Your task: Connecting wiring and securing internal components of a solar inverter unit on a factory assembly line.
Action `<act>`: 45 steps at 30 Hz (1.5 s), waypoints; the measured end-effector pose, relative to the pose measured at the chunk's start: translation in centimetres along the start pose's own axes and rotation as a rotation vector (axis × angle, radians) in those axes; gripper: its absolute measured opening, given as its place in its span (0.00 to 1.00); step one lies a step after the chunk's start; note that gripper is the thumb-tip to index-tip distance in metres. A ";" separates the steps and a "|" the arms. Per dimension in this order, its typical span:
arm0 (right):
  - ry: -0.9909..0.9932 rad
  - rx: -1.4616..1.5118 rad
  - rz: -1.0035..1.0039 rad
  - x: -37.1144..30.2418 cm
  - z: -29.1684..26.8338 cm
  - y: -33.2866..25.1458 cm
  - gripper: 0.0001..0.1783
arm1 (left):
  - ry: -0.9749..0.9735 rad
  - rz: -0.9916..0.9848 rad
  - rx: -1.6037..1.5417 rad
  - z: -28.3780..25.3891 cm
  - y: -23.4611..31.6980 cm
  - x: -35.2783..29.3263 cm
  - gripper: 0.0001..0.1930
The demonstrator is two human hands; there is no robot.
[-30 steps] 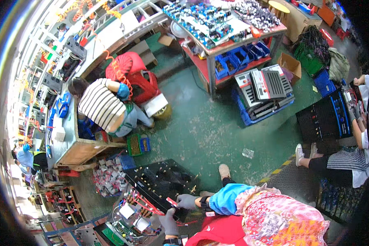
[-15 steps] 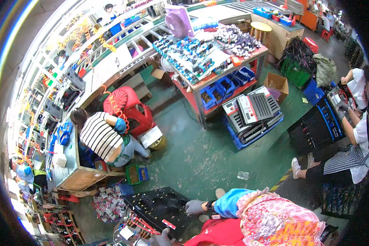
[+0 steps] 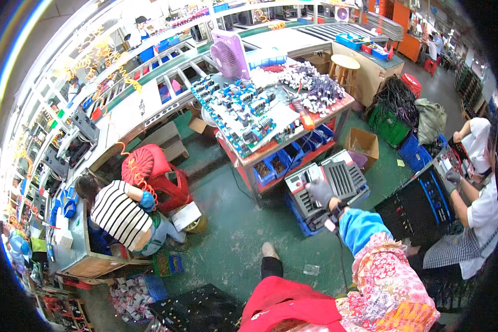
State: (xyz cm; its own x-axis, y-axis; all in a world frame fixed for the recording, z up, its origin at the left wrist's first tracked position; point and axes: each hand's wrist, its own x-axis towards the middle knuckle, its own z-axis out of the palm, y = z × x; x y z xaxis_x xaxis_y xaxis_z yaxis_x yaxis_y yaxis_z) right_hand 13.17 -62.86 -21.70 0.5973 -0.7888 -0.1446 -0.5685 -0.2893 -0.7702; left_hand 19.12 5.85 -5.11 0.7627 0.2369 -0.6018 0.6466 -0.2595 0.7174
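Observation:
My right hand, in a grey glove, reaches out over a stack of grey and white metal panels with black slots and a red-and-white area. Its fingers are too blurred to show whether they grip the upper panel or only hover at its left side. The panels rest in a blue crate on the green floor. At the lower edge lies a black panel with many small studs, partly hidden by my red garment. My left hand is out of the picture.
A table with circuit boards, cables and a purple fan stands beyond the crate. A person in stripes bends by a red chair at left. Another person handles a black panel at right. A cardboard box stands behind the crate.
My right hand has moved from beside the black panel, up and right to the stacked grey panels. My left hand has left the picture. The view has shifted, and I have turned toward the crate.

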 end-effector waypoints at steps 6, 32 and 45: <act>0.263 0.093 0.121 11.8 -8.8 -15.7 0.32 | 0.206 0.013 0.087 5.5 7.8 -0.4 0.22; -0.462 1.050 0.146 21.9 -28.4 -4.7 0.28 | -0.521 1.180 0.824 83.1 36.5 -5.6 0.13; -0.399 1.034 0.326 16.6 -30.5 -1.6 0.38 | -0.158 1.257 0.702 90.1 37.6 2.3 0.11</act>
State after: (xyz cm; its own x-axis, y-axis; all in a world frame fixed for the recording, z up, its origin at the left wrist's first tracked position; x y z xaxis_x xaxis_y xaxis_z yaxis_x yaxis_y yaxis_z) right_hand 6.75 -92.05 -3.95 0.7482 -0.4638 -0.4744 -0.1040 0.6243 -0.7743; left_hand 46.46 -87.73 -11.15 0.7839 -0.5808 0.2192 -0.6012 -0.6221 0.5015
